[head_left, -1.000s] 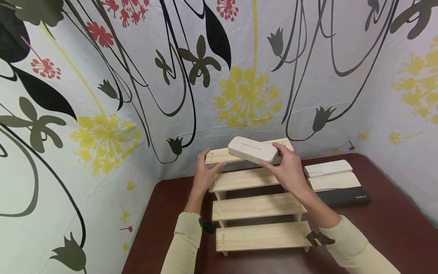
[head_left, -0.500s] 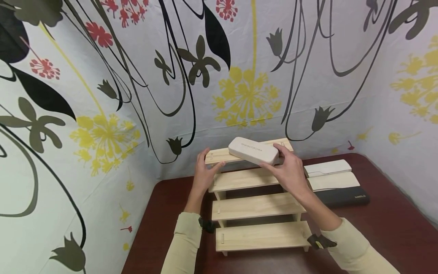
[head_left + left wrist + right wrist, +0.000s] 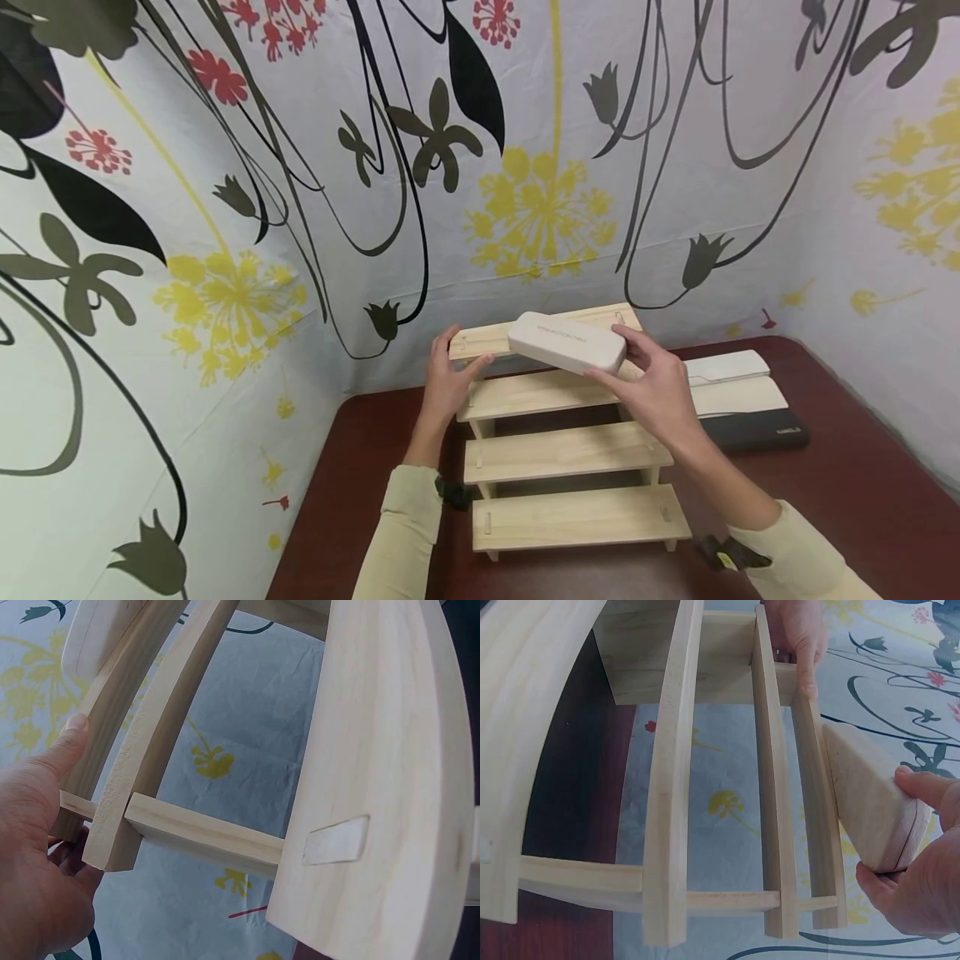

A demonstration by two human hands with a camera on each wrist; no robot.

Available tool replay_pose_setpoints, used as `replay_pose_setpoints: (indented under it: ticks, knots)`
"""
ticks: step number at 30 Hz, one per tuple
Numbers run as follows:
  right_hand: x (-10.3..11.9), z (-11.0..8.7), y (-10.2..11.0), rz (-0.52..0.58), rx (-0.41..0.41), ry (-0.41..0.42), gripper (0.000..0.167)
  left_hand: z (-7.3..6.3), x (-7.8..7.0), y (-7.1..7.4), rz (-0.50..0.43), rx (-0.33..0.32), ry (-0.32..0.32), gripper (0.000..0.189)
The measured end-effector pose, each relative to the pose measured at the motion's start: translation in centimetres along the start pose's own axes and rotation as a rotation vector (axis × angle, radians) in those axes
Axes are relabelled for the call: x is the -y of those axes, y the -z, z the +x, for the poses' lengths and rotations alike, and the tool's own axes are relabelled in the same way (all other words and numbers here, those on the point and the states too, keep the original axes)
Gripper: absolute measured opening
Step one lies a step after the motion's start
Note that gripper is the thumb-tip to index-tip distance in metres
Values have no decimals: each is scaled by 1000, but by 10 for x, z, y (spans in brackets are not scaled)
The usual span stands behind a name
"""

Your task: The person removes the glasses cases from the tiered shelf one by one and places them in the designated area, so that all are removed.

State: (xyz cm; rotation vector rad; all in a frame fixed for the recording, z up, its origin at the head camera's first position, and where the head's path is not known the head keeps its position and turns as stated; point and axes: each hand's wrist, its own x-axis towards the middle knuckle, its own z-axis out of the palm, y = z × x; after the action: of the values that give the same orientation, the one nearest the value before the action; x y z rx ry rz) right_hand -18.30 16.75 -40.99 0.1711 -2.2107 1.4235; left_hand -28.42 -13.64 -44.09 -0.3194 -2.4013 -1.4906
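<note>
A white, rounded glasses case (image 3: 567, 342) with faint lettering on its lid overlaps the top shelf in the head view. My right hand (image 3: 662, 390) pinches its right end, thumb at the near side and fingers at the far side. In the right wrist view the case's (image 3: 874, 799) far end lies right at the shelf's edge. At the left end of the top board, my left hand (image 3: 447, 379) grips the four-step wooden shelf rack (image 3: 570, 454). Its thumb (image 3: 71, 742) lies along the front edge, and the curled fingers are partly hidden behind the wood.
Right of the rack, several more cases lie on the dark red table (image 3: 847, 475): a white one (image 3: 731, 364), a cream one (image 3: 738, 396) and a black one (image 3: 757, 430). A flower-printed cloth (image 3: 300, 208) hangs close behind and to the left of the table.
My right hand has moved the glasses case a little to the right and toward me along the top shelf. The left hand and the rack have stayed put.
</note>
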Motion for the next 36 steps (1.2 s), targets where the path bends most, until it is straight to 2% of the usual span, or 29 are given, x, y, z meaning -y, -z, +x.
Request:
replay_pose_setpoints:
  ticks: [5,10,14,21,28,36]
  knots:
    - [0,-8,9,56,22,1,72,0,0,1,-7,2,6,89]
    - [1,-15,18,117,41,36,68,0,-2,1,-9,1,9,89]
    - [-2,-20,25,112,47,64,67,0,-3,2,-5,1,7,90]
    - [-6,-35,37,17,62,55,69,-1,-1,1,4,-1,10,89]
    - [-9,-49,48,42,105,31,68,-2,0,1,2,16,10,89]
    - [-23,-63,61,76,98,31,71,0,-2,2,-6,9,-2,89]
